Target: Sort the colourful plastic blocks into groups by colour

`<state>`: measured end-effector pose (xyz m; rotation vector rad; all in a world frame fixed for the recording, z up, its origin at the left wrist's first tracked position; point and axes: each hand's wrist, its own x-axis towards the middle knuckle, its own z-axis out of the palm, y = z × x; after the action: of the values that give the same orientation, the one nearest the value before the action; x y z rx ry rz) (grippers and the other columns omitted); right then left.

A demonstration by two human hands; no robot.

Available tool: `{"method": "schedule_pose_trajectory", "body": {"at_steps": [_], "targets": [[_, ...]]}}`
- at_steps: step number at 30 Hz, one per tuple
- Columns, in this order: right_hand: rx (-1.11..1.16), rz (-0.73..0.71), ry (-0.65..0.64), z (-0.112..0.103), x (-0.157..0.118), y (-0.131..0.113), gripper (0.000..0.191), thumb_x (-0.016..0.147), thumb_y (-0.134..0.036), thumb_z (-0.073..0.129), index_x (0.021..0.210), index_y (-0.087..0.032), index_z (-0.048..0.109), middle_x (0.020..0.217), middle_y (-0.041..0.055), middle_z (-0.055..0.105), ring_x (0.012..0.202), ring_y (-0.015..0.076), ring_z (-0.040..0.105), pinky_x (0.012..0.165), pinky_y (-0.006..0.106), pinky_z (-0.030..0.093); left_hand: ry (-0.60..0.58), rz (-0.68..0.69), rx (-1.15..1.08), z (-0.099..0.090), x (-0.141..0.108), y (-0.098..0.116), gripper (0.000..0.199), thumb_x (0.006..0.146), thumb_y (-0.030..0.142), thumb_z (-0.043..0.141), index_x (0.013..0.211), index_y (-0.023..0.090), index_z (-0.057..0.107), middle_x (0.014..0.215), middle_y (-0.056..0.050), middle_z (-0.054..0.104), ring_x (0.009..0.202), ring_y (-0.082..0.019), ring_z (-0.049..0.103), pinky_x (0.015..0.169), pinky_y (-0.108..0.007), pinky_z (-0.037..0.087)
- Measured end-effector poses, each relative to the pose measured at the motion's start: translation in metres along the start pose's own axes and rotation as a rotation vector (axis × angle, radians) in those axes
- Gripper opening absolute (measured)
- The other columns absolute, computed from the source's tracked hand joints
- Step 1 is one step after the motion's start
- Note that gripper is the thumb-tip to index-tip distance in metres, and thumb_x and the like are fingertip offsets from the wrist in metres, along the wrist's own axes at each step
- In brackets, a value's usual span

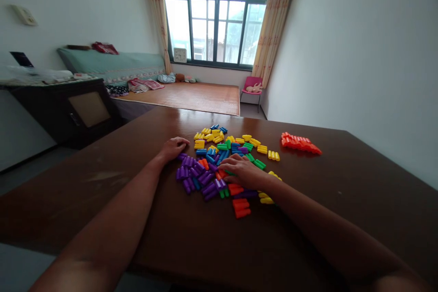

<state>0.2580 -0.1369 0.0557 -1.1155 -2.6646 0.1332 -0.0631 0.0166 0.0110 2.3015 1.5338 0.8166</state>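
A loose pile of small plastic building blocks, each made of ribbed tubes joined side by side, lies on the brown table [164, 223]. Purple blocks [195, 169] gather at the near left of the pile, yellow blocks [214, 136] at the back, with blue, green and orange ones between. My left hand [174, 148] rests at the pile's left edge beside the purple blocks, fingers stretched forward and holding nothing visible. Over the middle of the pile reaches my right hand [241, 169], fingers extended and apart from the thumb, close to an orange block [221, 174]. Its palm hides some blocks.
Apart from the pile, a joined group of orange blocks [301, 143] lies on the table's right side. Beyond the table are a low bed [198, 96], a pink chair [252, 84] and a window. A dark cabinet [61, 105] stands at the left.
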Motion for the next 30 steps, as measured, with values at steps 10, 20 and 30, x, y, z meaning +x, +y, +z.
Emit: {"method": "schedule_pose_trajectory", "body": {"at_steps": [10, 20, 30], "targets": [[0.14, -0.029, 0.119, -0.007, 0.002, -0.012, 0.049, 0.077, -0.037, 0.067, 0.12, -0.02, 0.051, 0.109, 0.0065, 0.063, 0.097, 0.0211, 0.058, 0.086, 0.034, 0.043, -0.013, -0.005, 0.007, -0.004, 0.003, -0.001, 0.039, 0.076, 0.044, 0.05, 0.096, 0.022, 0.074, 0.108, -0.005, 0.072, 0.099, -0.024, 0.065, 0.089, -0.031, 0.049], [-0.091, 0.292, 0.132, -0.009, -0.007, 0.037, 0.037, 0.086, -0.042, 0.057, 0.117, -0.022, 0.058, 0.107, 0.0093, 0.063, 0.092, 0.0217, 0.061, 0.074, 0.03, 0.045, -0.018, 0.013, 0.01, -0.006, 0.005, -0.004, 0.044, 0.075, 0.049, 0.048, 0.097, 0.021, 0.074, 0.108, -0.006, 0.072, 0.1, -0.025, 0.066, 0.089, -0.031, 0.049], [-0.011, 0.202, 0.23, -0.004, -0.01, 0.061, 0.027, 0.079, -0.014, 0.055, 0.107, -0.016, 0.056, 0.106, 0.0099, 0.058, 0.096, 0.0198, 0.056, 0.087, 0.033, 0.045, -0.02, 0.007, 0.014, -0.006, 0.002, 0.0, 0.038, 0.076, 0.044, 0.05, 0.096, 0.023, 0.074, 0.108, -0.005, 0.072, 0.1, -0.024, 0.065, 0.09, -0.031, 0.048]]}}
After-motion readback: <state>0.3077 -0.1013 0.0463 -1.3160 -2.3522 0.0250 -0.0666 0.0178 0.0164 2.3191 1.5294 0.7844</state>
